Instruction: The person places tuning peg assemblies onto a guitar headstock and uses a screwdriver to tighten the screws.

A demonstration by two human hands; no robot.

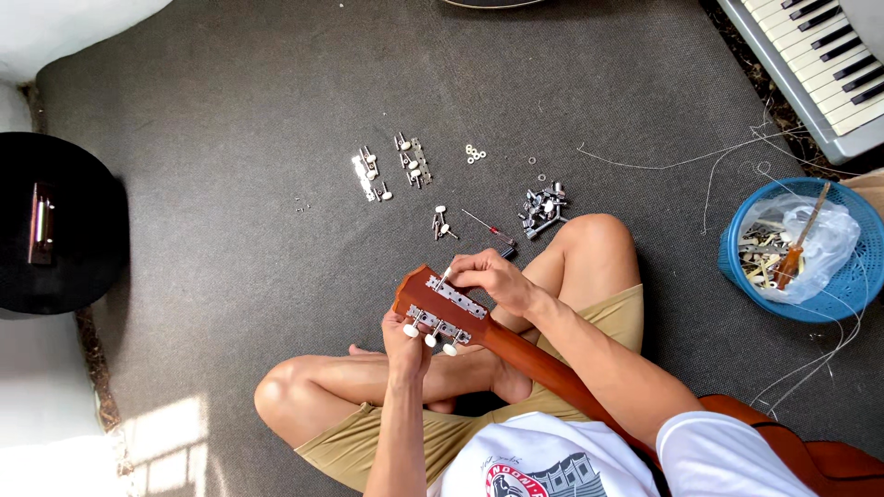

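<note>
I sit cross-legged on a grey carpet with a brown guitar across my lap. Its headstock (431, 296) points up and left, back side facing me, with metal tuner plates (458, 299) on it. My left hand (406, 342) grips the lower edge of the headstock by the white tuner knobs (430, 337). My right hand (491, 274) rests on the upper edge and pinches a small white-tipped tuner part (446, 274) at the top plate.
Loose tuner sets (370, 173) (412, 160), washers (474, 154), a pile of metal parts (543, 208) and a thin screwdriver (488, 227) lie on the carpet ahead. A blue basket (852, 276) with tools sits right, a keyboard (820, 55) top right, a black round stool (55, 221) left.
</note>
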